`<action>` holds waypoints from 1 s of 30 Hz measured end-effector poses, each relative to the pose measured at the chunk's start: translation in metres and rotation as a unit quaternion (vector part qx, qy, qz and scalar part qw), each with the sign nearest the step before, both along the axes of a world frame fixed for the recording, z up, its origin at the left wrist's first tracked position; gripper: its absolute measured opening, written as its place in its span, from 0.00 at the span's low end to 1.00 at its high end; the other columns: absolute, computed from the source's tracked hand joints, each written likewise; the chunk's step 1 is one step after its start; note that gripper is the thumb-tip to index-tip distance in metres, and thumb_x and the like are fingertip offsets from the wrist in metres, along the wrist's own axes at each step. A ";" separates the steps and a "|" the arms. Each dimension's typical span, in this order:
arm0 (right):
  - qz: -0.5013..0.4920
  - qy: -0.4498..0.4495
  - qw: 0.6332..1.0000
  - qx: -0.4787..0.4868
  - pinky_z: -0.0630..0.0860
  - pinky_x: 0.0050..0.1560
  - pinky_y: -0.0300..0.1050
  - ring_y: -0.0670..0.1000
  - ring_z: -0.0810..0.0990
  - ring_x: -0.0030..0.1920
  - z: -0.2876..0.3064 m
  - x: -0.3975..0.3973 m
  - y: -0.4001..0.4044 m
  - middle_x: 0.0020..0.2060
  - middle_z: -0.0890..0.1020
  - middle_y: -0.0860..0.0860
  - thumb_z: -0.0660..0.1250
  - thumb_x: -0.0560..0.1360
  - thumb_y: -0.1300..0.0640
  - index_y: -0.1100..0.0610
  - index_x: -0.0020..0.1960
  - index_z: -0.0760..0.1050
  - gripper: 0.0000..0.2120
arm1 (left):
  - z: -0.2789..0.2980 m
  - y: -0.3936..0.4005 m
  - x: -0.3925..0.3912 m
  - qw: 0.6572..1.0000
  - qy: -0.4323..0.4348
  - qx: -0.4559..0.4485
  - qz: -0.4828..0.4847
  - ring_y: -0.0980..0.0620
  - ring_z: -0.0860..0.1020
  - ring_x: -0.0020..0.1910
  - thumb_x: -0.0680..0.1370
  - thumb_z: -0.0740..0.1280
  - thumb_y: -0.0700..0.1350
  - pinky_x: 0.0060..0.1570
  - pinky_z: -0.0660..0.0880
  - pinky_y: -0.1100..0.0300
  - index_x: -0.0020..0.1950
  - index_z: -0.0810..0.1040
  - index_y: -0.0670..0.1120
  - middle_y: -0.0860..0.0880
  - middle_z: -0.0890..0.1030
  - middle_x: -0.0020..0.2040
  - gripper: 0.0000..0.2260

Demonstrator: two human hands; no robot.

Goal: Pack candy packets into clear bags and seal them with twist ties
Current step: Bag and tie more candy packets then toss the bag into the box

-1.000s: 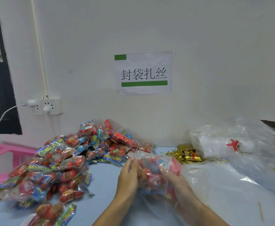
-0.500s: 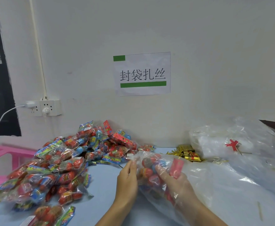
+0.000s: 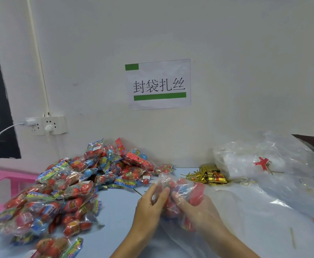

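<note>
Clear bag (image 3: 178, 194) of candy packets in the closed grip of left hand (image 3: 148, 207) and right hand (image 3: 199, 211).

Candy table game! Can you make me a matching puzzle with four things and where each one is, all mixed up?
Things:
1. pile of candy packets
2. gold twist ties
3. clear bag of candy
4. paper sign

Places:
A. stuck on the wall
B. between the left hand and the right hand
C. heaped on the left side of the table
D. by the wall, right of the candy pile

Pairs: 1-C, 2-D, 3-B, 4-A
</note>
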State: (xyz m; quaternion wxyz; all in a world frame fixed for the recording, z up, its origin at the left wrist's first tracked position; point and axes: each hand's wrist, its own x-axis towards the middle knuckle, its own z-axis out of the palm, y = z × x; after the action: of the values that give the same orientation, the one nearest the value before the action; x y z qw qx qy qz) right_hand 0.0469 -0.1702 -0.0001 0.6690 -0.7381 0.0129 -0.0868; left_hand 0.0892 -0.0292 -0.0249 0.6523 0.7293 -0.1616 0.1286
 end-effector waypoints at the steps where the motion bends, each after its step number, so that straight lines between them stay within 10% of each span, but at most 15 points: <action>1: -0.010 0.001 1.000 -0.021 0.80 0.40 0.38 0.45 0.86 0.39 -0.001 0.000 0.000 0.36 0.87 0.49 0.74 0.74 0.47 0.55 0.44 0.86 0.11 | 0.000 -0.001 0.000 1.000 -0.003 -0.001 -0.003 0.60 0.83 0.51 0.74 0.66 0.58 0.46 0.78 0.66 0.59 0.81 0.54 0.57 0.85 0.51 0.16; 7: 0.034 -0.037 0.997 -0.064 0.74 0.34 0.33 0.41 0.82 0.32 0.008 -0.003 0.000 0.30 0.84 0.46 0.70 0.77 0.47 0.54 0.41 0.84 0.13 | -0.002 -0.002 0.006 0.998 0.030 -0.025 0.042 0.64 0.82 0.47 0.82 0.63 0.48 0.42 0.75 0.72 0.53 0.80 0.53 0.59 0.85 0.46 0.06; 10: 0.045 -0.085 0.976 -0.194 0.79 0.48 0.45 0.47 0.84 0.41 0.017 -0.005 -0.006 0.39 0.86 0.47 0.63 0.80 0.43 0.52 0.46 0.82 0.15 | -0.004 0.004 0.014 0.992 0.074 -0.055 0.088 0.55 0.82 0.49 0.82 0.63 0.49 0.49 0.78 0.60 0.51 0.81 0.50 0.51 0.85 0.47 0.08; 13: 0.068 -0.198 0.951 -0.230 0.75 0.39 0.46 0.45 0.78 0.33 0.028 -0.010 -0.006 0.33 0.81 0.43 0.58 0.83 0.49 0.48 0.40 0.77 0.16 | -0.005 0.010 0.019 0.984 0.108 -0.084 0.112 0.49 0.82 0.52 0.83 0.61 0.51 0.57 0.78 0.49 0.51 0.81 0.49 0.48 0.85 0.49 0.11; 19: -0.140 -0.454 0.871 -0.124 0.75 0.37 0.38 0.46 0.80 0.38 0.028 -0.010 -0.023 0.36 0.80 0.43 0.56 0.80 0.52 0.52 0.46 0.81 0.15 | -0.001 0.023 0.024 0.960 0.167 -0.164 0.154 0.51 0.79 0.58 0.84 0.59 0.52 0.61 0.76 0.51 0.61 0.80 0.51 0.50 0.82 0.59 0.13; 22: -0.184 -0.367 0.908 -0.089 0.70 0.35 0.34 0.46 0.78 0.37 0.020 0.008 -0.038 0.36 0.80 0.46 0.59 0.79 0.61 0.46 0.48 0.78 0.12 | 0.003 0.026 0.022 0.943 0.208 -0.222 0.133 0.45 0.81 0.58 0.83 0.60 0.53 0.64 0.75 0.43 0.63 0.80 0.48 0.48 0.84 0.57 0.15; 26: 0.005 -0.141 0.970 -0.198 0.73 0.45 0.31 0.45 0.79 0.52 -0.006 0.024 -0.042 0.57 0.79 0.43 0.71 0.76 0.60 0.41 0.64 0.71 0.22 | 0.007 0.019 0.016 0.928 0.259 -0.257 0.081 0.41 0.85 0.45 0.81 0.65 0.53 0.48 0.81 0.39 0.54 0.83 0.45 0.45 0.87 0.47 0.13; 30: 0.036 -0.184 0.970 -0.157 0.74 0.42 0.27 0.36 0.81 0.46 -0.020 0.024 -0.031 0.46 0.81 0.26 0.76 0.71 0.63 0.37 0.55 0.77 0.23 | 0.011 0.008 0.005 0.950 0.266 -0.161 0.018 0.38 0.85 0.46 0.81 0.62 0.57 0.51 0.81 0.41 0.51 0.85 0.43 0.41 0.86 0.48 0.19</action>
State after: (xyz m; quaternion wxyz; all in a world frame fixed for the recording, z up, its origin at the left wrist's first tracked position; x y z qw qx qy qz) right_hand 0.0706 -0.2013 -0.0206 0.5380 -0.8054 -0.1507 -0.1977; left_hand 0.0947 -0.0216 -0.0141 0.7780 0.6251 0.0537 -0.0345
